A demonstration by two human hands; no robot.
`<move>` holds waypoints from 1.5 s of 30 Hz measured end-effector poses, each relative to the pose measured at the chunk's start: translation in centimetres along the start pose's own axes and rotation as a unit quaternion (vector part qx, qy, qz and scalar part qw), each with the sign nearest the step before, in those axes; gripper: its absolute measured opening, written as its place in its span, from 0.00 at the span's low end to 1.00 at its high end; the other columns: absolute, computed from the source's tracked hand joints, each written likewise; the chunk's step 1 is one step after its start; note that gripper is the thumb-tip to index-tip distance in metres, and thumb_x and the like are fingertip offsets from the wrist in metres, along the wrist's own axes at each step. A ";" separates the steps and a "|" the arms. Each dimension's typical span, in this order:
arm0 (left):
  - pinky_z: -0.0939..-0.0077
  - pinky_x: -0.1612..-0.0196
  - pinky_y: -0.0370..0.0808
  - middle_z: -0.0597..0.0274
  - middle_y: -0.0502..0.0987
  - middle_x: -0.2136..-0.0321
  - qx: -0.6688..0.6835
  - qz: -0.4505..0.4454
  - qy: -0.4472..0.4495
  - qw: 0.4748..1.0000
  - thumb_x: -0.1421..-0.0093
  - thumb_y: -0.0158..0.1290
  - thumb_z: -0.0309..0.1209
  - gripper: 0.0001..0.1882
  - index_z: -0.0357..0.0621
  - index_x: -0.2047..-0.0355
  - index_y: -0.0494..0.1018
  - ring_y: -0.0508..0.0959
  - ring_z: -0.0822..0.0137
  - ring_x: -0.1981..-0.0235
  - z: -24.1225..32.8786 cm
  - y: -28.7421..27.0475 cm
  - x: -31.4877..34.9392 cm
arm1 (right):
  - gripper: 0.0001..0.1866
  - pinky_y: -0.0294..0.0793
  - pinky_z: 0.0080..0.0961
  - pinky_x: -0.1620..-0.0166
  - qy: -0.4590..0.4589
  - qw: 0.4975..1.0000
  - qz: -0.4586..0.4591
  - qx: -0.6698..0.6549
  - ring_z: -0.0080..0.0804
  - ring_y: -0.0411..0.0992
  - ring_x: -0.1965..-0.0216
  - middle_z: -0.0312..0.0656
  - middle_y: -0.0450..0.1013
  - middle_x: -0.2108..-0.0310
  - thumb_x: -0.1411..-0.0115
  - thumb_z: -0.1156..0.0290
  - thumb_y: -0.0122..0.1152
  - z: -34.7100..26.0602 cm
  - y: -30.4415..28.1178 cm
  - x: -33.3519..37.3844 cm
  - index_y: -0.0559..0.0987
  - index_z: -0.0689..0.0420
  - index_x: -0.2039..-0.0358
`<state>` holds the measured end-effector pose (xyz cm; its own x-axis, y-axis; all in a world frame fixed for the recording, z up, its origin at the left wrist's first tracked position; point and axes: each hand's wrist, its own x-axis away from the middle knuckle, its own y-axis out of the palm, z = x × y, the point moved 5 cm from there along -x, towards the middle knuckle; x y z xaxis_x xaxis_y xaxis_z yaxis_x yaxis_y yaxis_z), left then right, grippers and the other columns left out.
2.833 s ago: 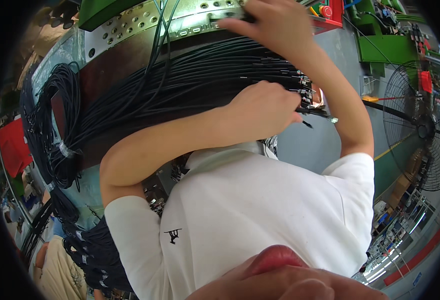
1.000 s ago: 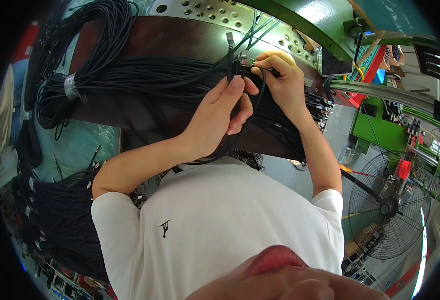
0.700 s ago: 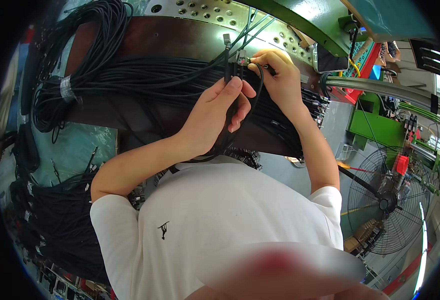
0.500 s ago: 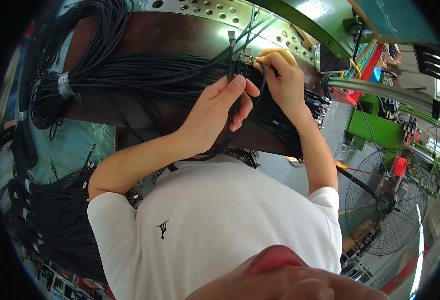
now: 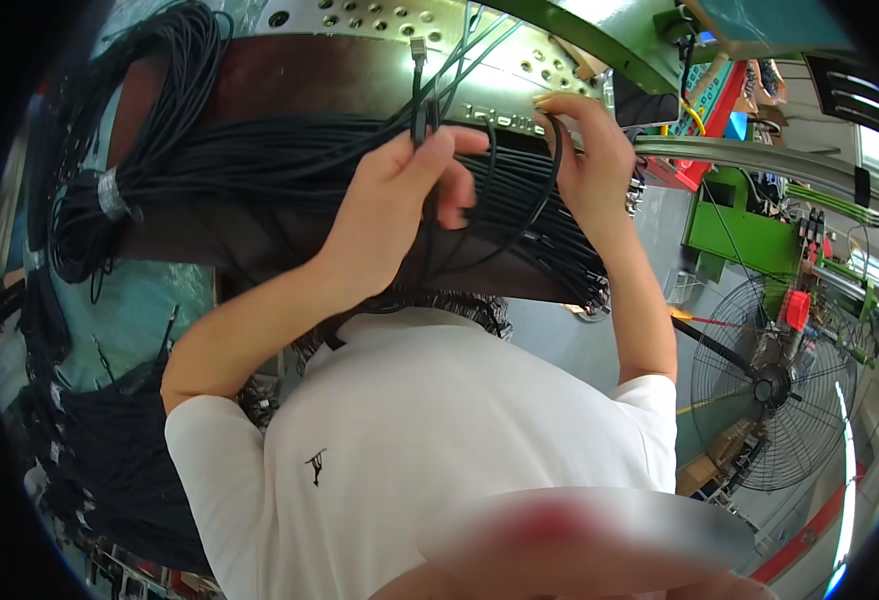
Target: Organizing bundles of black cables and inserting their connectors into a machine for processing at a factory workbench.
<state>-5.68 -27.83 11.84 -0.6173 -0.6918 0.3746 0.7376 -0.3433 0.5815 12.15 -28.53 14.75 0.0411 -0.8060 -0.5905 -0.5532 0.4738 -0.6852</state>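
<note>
My left hand [image 5: 380, 200] pinches black cables between thumb and forefinger, while its other fingers are loosely curled and partly blurred. Above that grip stands the silver plug [image 5: 419, 50] of one black cable [image 5: 420, 95]. Farther right, my right hand [image 5: 600, 150] has its thumb and forefinger closed at the end of another black cable [image 5: 558, 150], which loops back down toward the bundle. The tip in those fingers is hidden. Just beyond both hands lies a metal strip with a row of small sockets [image 5: 500, 117].
A thick bundle of black cables [image 5: 230, 160] crosses the dark brown board [image 5: 280, 75]. A perforated metal plate [image 5: 385, 18] lies behind it. More black cables [image 5: 130, 460] hang at left. At right are a metal rail [image 5: 760, 155] and a floor fan [image 5: 770, 385].
My hands have moved apart: the left shifted left, the right slightly right, away from the left hand's plugs. The row of sockets shows between them now. The view has shifted slightly.
</note>
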 end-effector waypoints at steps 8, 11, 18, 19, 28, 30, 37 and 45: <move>0.88 0.82 0.49 0.75 0.57 0.84 0.055 -0.039 -0.035 0.997 0.29 0.41 0.45 0.15 0.47 0.60 0.68 0.51 0.83 0.85 -0.5 0.9 -0.6 | 0.07 0.74 0.33 0.65 0.062 0.993 -0.105 -0.009 0.41 0.74 0.64 0.38 0.74 0.65 0.44 0.77 0.59 2.1 2.9 2.2 0.75 0.55 0.65; 0.87 0.83 0.49 0.75 0.57 0.85 0.065 -0.029 -0.043 0.996 0.29 0.42 0.44 0.15 0.47 0.59 0.68 0.51 0.83 0.85 -0.9 1.0 -0.7 | 0.09 0.73 0.31 0.64 0.047 0.993 -0.111 -0.018 0.44 0.73 0.65 0.43 0.73 0.65 0.46 0.80 0.62 1.7 2.9 1.7 0.75 0.60 0.64; 0.84 0.84 0.54 0.70 0.64 0.85 0.002 -0.019 -0.067 0.998 0.30 0.44 0.41 0.14 0.43 0.64 0.69 0.58 0.80 0.86 -0.5 1.3 -0.9 | 0.14 0.73 0.29 0.63 -0.132 0.986 -0.044 0.096 0.33 0.74 0.64 0.34 0.74 0.68 0.51 0.74 0.64 -1.9 -1.0 -0.3 0.79 0.52 0.62; 0.84 0.84 0.54 0.70 0.64 0.85 0.003 -0.024 -0.096 0.995 0.30 0.44 0.41 0.14 0.43 0.64 0.69 0.58 0.80 0.86 -0.6 1.5 -0.9 | 0.15 0.72 0.26 0.62 -0.209 0.962 -0.109 0.141 0.31 0.73 0.64 0.33 0.73 0.67 0.54 0.70 0.63 -2.7 -1.0 -0.2 0.78 0.52 0.63; 0.81 0.79 0.67 0.65 0.75 0.84 -0.550 -0.057 0.166 0.816 0.34 0.49 0.35 0.13 0.39 0.72 0.71 0.71 0.77 0.85 2.4 2.7 -1.4 | 0.12 0.70 0.26 0.63 -0.223 0.941 -0.054 0.249 0.29 0.72 0.64 0.32 0.72 0.68 0.54 0.71 0.60 -3.9 -2.5 -0.1 0.77 0.53 0.66; 0.80 0.74 0.71 0.64 0.78 0.80 -0.443 -0.129 0.041 0.886 0.33 0.47 0.35 0.13 0.37 0.68 0.73 0.75 0.78 0.79 1.5 2.2 -1.4 | 0.10 0.70 0.27 0.62 -0.182 0.953 -0.046 0.239 0.31 0.72 0.64 0.32 0.73 0.68 0.54 0.72 0.61 -2.3 -2.8 -0.2 0.77 0.53 0.67; 0.78 0.73 0.77 0.53 0.79 0.75 -0.189 -0.088 0.102 0.973 0.28 0.38 0.43 0.23 0.31 0.52 0.69 0.78 0.69 0.78 5.9 0.9 0.0 | 0.02 0.76 0.20 0.63 0.201 0.972 -0.046 -0.111 0.29 0.80 0.66 0.43 0.80 0.65 0.40 0.78 0.60 4.1 -0.4 2.8 0.76 0.60 0.67; 0.76 0.80 0.76 0.48 0.78 0.79 0.009 -0.280 -0.217 0.935 0.28 0.36 0.43 0.22 0.34 0.60 0.68 0.78 0.61 0.84 -1.2 3.3 -1.2 | 0.03 0.75 0.23 0.51 0.270 0.923 -0.137 -0.239 0.26 0.76 0.54 0.47 0.79 0.55 0.43 0.83 0.59 5.8 0.7 3.5 0.75 0.66 0.68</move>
<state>-2.18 -28.85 12.44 -0.9612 -0.0831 0.2630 0.2632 -0.5619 0.7843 16.72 -28.95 9.71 -0.1159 -0.9926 -0.0361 -0.8923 0.1201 -0.4351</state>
